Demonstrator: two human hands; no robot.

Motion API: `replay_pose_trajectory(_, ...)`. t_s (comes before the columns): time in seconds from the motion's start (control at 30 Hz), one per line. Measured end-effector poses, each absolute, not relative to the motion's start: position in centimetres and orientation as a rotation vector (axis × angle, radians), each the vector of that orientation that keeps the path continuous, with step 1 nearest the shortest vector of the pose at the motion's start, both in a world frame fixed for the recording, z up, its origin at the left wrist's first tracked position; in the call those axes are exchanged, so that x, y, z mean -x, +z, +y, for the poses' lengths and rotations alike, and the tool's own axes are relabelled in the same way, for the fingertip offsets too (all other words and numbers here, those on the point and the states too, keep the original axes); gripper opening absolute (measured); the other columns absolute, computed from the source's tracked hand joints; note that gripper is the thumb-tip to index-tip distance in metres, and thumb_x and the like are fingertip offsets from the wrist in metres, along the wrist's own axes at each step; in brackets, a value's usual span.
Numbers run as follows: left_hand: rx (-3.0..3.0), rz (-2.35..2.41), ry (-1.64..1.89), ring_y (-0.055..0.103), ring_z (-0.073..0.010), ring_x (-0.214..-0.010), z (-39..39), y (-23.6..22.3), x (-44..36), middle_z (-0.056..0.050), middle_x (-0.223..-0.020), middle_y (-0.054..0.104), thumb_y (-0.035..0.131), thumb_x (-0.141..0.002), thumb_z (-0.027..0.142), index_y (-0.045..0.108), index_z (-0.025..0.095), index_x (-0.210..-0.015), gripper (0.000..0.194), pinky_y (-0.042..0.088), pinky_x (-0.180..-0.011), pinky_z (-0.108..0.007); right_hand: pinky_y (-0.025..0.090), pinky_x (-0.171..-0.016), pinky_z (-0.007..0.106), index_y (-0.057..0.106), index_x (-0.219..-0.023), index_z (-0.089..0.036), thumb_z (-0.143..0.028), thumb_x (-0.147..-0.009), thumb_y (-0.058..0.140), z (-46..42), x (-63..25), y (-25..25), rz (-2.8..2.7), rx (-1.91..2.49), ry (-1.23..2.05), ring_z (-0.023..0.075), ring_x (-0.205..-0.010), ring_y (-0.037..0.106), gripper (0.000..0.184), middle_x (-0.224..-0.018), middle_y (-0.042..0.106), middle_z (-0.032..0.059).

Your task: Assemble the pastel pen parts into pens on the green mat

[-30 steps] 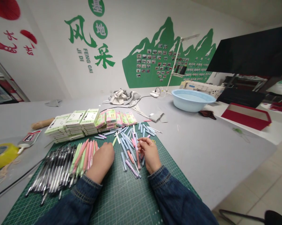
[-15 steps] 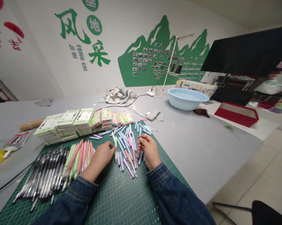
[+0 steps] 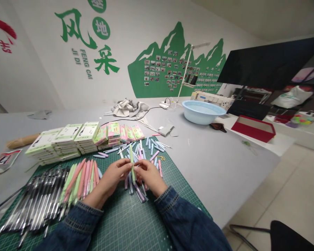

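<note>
My left hand (image 3: 110, 178) and my right hand (image 3: 149, 176) meet over a green cutting mat (image 3: 136, 223). Both pinch one light green pen (image 3: 131, 161), which stands almost upright between their fingertips. Under and behind the hands lies a loose heap of blue, pink and purple pen parts (image 3: 143, 150). To the left lie a row of pink and green pens (image 3: 82, 177) and a bundle of black and clear pens (image 3: 37, 202). Both arms wear denim sleeves.
Stacks of green and pink pen boxes (image 3: 76, 137) stand behind the mat. Farther back on the grey table are a light blue basin (image 3: 203, 111), a crumpled cloth (image 3: 128, 106) and a cable. A red box (image 3: 253, 128) sits at the right, past it the table edge and floor.
My left hand left the coloured pens, picked up a green pen from the heap and lifted it. My right hand moved left to join it on the pen. The view shifted right.
</note>
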State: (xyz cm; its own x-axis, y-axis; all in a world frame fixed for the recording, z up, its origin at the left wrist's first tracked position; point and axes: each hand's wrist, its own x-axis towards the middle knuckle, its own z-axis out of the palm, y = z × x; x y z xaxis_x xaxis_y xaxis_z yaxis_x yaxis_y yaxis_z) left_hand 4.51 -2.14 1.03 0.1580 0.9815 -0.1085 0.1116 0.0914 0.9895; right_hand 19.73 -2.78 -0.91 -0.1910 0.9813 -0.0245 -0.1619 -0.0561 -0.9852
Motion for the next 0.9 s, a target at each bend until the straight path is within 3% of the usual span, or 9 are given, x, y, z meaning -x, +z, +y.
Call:
replay_pose_trajectory(0.1, -1.123, 1.069, 1.042, 0.042, -0.0079, -0.049, -2.7, 1.9, -5.2, 0.003, -0.061, 0.053, 0.072, -0.064, 0.040, 0.066, 0.014, -0.086, 0.034, 0.029, -0.046, -0.019, 0.035, -0.044, 0.021, 0.056, -0.075, -0.018, -0.029, -0.069, 0.066, -3.1, -19.5, -0.9, -1.287, 1.000, 1.422, 0.0091, -0.046, 0.045, 0.017, -0.057, 0.052, -0.0059)
replay_pose_trajectory(0.23, -1.020, 1.036, 1.180, 0.038, -0.0058, -0.053, -2.4, 2.8, -5.1, 0.004, -0.066, 0.050, 0.071, -0.069, 0.040, 0.065, 0.015, -0.095, 0.035, 0.027, -0.045, -0.015, 0.036, -0.052, 0.022, 0.056, -0.069, -0.018, -0.025, -0.070, 0.067, -3.4, -19.6, -0.5, -1.433, 1.086, 1.168, 0.0102, -0.054, 0.047, 0.013, -0.060, 0.052, -0.0053)
replay_pose_trajectory(0.37, -1.031, 1.025, 1.314, 0.035, -0.0048, -0.052, -2.1, 3.1, -4.6, 0.004, -0.061, 0.043, 0.069, -0.072, 0.038, 0.067, 0.013, -0.087, 0.029, 0.022, -0.041, -0.013, 0.036, -0.061, 0.024, 0.059, -0.070, -0.019, -0.023, -0.072, 0.066, -4.0, -19.3, 0.2, -1.564, 1.086, 1.014, 0.0120, -0.064, 0.050, 0.008, -0.064, 0.055, -0.0043)
replay_pose_trajectory(0.63, -0.940, 0.762, 1.306, 0.026, -0.0007, -0.045, -2.5, 3.2, -4.1, 0.004, -0.064, 0.045, 0.069, -0.074, 0.033, 0.065, 0.014, -0.080, 0.020, 0.018, -0.037, -0.013, 0.037, -0.056, 0.022, 0.063, -0.082, -0.013, -0.037, -0.076, 0.066, -4.9, -19.3, 1.0, -1.235, 0.568, 1.913, 0.0102, -0.056, 0.053, 0.025, -0.064, 0.059, 0.0011)
replay_pose_trajectory(0.8, -1.140, 0.645, 1.187, 0.045, -0.0081, -0.059, -4.1, 5.0, -3.5, -0.001, -0.072, 0.051, 0.071, -0.070, 0.035, 0.065, 0.014, -0.072, 0.021, 0.037, -0.050, -0.019, 0.042, -0.065, 0.025, 0.065, -0.084, -0.014, -0.027, -0.067, 0.075, -5.1, -19.2, 1.0, -1.225, 0.469, 1.935, 0.0130, -0.067, 0.058, 0.024, -0.076, 0.065, 0.0037)
replay_pose_trajectory(0.9, -1.297, 0.686, 1.199, 0.050, -0.0139, -0.066, -4.7, 6.3, -3.4, -0.005, -0.076, 0.056, 0.074, -0.064, 0.038, 0.069, 0.014, -0.073, 0.026, 0.041, -0.055, -0.023, 0.042, -0.072, 0.027, 0.069, -0.082, -0.014, -0.024, -0.065, 0.077, -5.1, -19.2, 1.3, -1.227, 0.547, 1.792, 0.0136, -0.072, 0.058, 0.021, -0.077, 0.065, 0.0027)
